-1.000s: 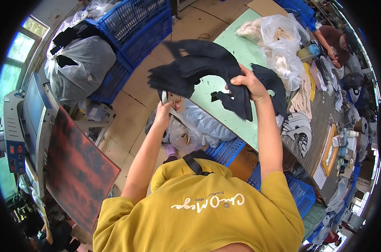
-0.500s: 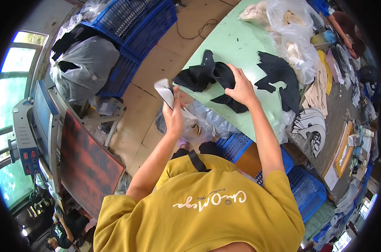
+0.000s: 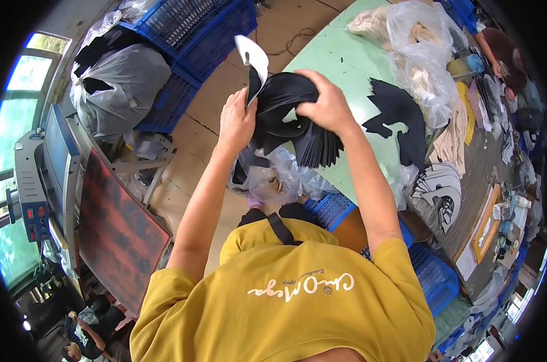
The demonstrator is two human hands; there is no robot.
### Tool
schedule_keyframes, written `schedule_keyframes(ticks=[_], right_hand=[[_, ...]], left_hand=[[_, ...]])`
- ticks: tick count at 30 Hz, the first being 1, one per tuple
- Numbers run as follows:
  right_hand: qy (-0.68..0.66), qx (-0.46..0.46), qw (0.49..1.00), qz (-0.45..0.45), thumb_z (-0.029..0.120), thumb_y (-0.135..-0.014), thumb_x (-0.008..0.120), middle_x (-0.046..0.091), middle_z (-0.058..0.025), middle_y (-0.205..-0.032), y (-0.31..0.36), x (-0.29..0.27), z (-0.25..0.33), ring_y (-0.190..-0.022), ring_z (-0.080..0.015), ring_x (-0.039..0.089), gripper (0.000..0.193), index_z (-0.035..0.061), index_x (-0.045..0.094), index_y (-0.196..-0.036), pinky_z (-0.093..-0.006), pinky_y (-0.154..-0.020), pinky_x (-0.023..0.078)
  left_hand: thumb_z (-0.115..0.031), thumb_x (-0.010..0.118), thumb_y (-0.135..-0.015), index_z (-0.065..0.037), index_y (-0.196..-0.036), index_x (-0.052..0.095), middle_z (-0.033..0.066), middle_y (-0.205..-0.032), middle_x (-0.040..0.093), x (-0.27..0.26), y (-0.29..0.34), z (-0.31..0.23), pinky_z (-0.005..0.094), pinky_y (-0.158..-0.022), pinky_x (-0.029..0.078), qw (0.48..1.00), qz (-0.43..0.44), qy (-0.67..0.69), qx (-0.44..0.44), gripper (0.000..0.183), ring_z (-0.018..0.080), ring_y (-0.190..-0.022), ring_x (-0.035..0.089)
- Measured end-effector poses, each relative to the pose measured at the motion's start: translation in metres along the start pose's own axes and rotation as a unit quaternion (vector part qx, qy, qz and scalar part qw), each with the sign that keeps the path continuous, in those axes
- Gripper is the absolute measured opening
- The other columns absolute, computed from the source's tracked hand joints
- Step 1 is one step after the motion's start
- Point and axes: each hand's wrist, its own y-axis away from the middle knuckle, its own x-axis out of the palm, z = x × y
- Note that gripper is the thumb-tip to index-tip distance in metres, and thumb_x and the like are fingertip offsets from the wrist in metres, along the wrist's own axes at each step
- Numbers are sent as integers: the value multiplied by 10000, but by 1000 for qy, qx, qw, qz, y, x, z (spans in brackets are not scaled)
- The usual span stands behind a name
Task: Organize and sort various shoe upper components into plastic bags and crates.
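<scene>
**Head view: both hands gripping a bundle of black cut pieces**

Head view is showing me both hands working at the near left edge of the pale green table (image 3: 340,60). I am seeing the right hand (image 3: 328,108) clamping down over the top of a stack of black cut pieces (image 3: 297,127), fingers curling round it, while the stack's layered edges are fanning out below the palm. The left hand (image 3: 236,120) is closing on the left side of the same bundle, thumb pressing against it. One piece with a white underside (image 3: 254,57) is sticking up from the stack, just beyond the left hand's fingertips.

To the right, more black cut shapes (image 3: 400,120) are lying flat on the table, apart from the held stack. Clear plastic bags (image 3: 424,66) of pale material are sitting at the far end. Below the hands, a crumpled clear bag (image 3: 279,178) is hanging at the table's edge. Blue crates (image 3: 195,36) are standing on the floor to the far left, beside a grey sack (image 3: 119,84).
</scene>
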Motion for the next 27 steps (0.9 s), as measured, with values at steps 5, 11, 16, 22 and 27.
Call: schedule_keyframes(ticks=[5, 11, 16, 22, 27], right_hand=[[-349, 268, 897, 29, 67, -659, 679, 613, -107, -1162, -7, -7, -106, -1012, -206, 593, 712, -1, 486, -1341, -290, -897, 473], [-127, 268, 954, -41, 179, -593, 745, 566, -202, -1248, 3, 0, -149, -1132, -280, 560, 896, -35, 392, -1388, -330, -987, 426], [18, 278, 960, -27, 300, -589, 750, 559, -263, -1267, 12, -3, -134, -1179, -352, 553, 933, -21, 390, -1388, -360, -1007, 426], [88, 289, 952, 53, 352, -622, 769, 594, -246, -1231, -12, -17, -119, -1170, -317, 567, 950, -58, 387, -1390, -340, -995, 424], [-161, 289, 943, -19, 494, -705, 770, 584, -251, -1230, 40, -26, -157, -1142, -289, 572, 909, -135, 474, -1292, -328, -990, 413]], left_hand=[[-223, 461, -949, -76, -1168, 629, 209, -1039, 648, 41, -28, 21, 444, -906, 437, 992, 60, 81, -75, 313, 381, -1017, 587], [-227, 469, -929, -70, -1165, 642, 220, -1022, 628, 74, -43, 47, 464, -916, 430, 993, 88, 33, -66, 332, 383, -1022, 574], [-183, 568, -891, -73, -1245, 581, 170, -1153, 560, 86, -30, 32, 449, -884, 413, 992, 42, -72, 91, 371, 361, -1033, 507], [-211, 657, -758, 0, -1043, 646, 162, -1067, 548, 122, -39, 31, 409, -866, 389, 930, 72, -304, 194, 355, 306, -1026, 488], [-146, 544, -812, -72, -1378, 468, 124, -1008, 536, 141, -43, 28, 380, -833, 380, 925, 23, -317, 209, 576, 265, -975, 482]])
